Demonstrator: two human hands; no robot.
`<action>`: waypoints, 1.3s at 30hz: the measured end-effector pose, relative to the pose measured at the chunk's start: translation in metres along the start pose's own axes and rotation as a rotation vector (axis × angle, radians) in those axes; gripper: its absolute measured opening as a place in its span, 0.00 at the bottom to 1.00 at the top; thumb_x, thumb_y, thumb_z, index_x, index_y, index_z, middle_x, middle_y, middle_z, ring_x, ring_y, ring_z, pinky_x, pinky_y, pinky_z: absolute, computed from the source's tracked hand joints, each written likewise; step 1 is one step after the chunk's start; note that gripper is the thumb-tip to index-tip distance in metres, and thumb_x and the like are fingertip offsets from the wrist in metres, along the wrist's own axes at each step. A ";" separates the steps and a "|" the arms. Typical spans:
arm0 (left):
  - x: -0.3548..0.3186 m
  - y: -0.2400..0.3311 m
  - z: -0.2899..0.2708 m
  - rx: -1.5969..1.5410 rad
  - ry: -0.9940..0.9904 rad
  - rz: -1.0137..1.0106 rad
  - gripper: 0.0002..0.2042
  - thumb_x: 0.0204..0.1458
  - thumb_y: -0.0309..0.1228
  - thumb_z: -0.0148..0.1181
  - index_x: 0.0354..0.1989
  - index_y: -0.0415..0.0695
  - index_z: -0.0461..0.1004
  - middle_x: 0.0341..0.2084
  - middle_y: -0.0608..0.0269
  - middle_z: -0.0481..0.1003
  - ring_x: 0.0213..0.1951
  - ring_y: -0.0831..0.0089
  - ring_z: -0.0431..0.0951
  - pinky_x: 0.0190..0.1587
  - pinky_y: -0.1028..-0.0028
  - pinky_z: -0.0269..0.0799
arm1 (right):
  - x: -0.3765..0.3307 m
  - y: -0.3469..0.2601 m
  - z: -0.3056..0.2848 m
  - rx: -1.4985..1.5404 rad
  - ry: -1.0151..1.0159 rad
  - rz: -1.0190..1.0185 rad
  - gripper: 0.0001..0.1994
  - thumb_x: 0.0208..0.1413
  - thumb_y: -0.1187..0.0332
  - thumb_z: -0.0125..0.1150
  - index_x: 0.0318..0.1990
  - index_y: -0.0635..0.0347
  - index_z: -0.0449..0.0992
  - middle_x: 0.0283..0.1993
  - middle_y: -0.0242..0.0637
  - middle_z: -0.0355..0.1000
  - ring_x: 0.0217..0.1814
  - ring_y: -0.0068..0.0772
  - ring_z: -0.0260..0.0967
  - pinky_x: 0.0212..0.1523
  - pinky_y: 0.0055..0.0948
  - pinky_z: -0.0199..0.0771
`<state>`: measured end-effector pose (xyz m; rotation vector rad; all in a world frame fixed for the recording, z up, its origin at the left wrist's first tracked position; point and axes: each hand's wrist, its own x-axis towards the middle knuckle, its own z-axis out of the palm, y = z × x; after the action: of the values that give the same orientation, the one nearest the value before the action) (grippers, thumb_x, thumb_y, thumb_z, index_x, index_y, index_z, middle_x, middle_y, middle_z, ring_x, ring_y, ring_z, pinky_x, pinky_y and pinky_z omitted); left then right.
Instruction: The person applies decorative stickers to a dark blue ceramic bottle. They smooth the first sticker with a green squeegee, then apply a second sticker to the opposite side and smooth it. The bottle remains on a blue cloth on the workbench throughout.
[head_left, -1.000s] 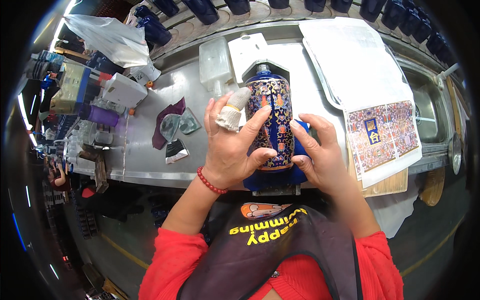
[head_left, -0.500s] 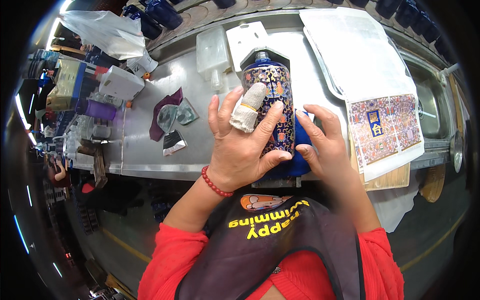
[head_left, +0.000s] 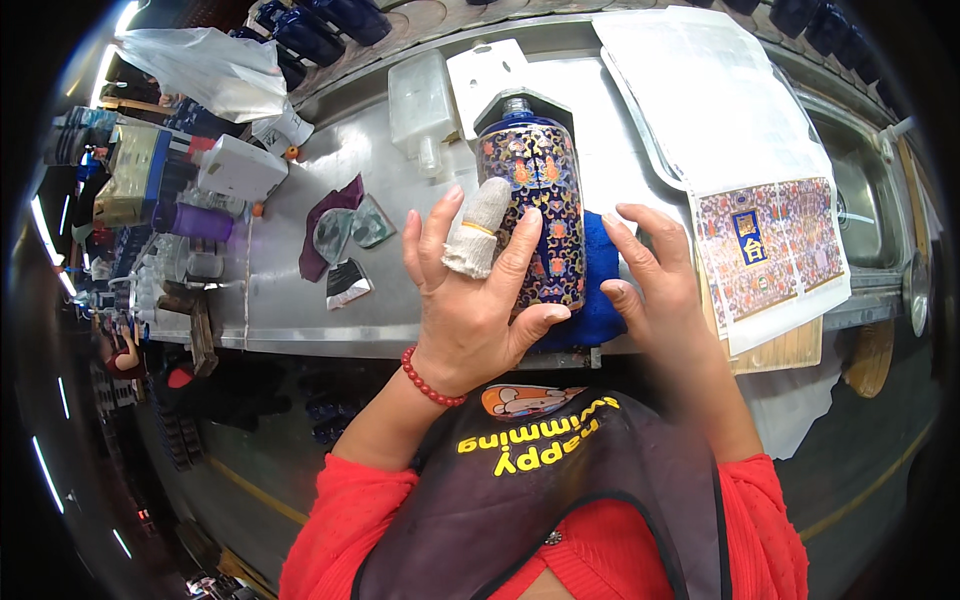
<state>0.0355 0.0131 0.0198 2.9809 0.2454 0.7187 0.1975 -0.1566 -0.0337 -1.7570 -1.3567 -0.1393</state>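
Note:
A dark blue bottle (head_left: 552, 225) with a gold, red and orange floral pattern lies on its back, its neck pointing away from me. My left hand (head_left: 465, 310) rests on its left side and lower face with the fingers spread. A cloth finger cover held by a yellow band sits on one finger of that hand, and red beads circle the wrist. To the right of the bottle, my right hand (head_left: 660, 285) hovers with fingers apart over a blue cloth (head_left: 597, 275), apart from the bottle and holding nothing.
Patterned decal sheets (head_left: 770, 250) and white paper lie right, beside a sink (head_left: 855, 210). A frosted bottle (head_left: 420, 100) and white holder (head_left: 487, 70) stand behind. Cloth scraps (head_left: 350, 235) lie left on the metal table (head_left: 290, 315). Blue bottles (head_left: 305, 35) line the back.
My left hand has slid slightly left and down over the bottle. My right hand has shifted a little to the right, and more of the blue cloth shows.

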 end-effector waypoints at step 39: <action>-0.011 0.015 0.010 0.113 -0.097 -0.061 0.42 0.60 0.67 0.42 0.69 0.42 0.66 0.67 0.47 0.63 0.70 0.45 0.49 0.70 0.39 0.30 | -0.006 0.003 0.003 0.005 -0.037 -0.007 0.27 0.58 0.62 0.67 0.63 0.62 0.72 0.62 0.51 0.66 0.63 0.57 0.64 0.63 0.49 0.66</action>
<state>0.0320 -0.0035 0.0077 3.0883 0.3818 0.5702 0.1967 -0.1588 -0.0400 -1.7587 -1.3891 -0.1078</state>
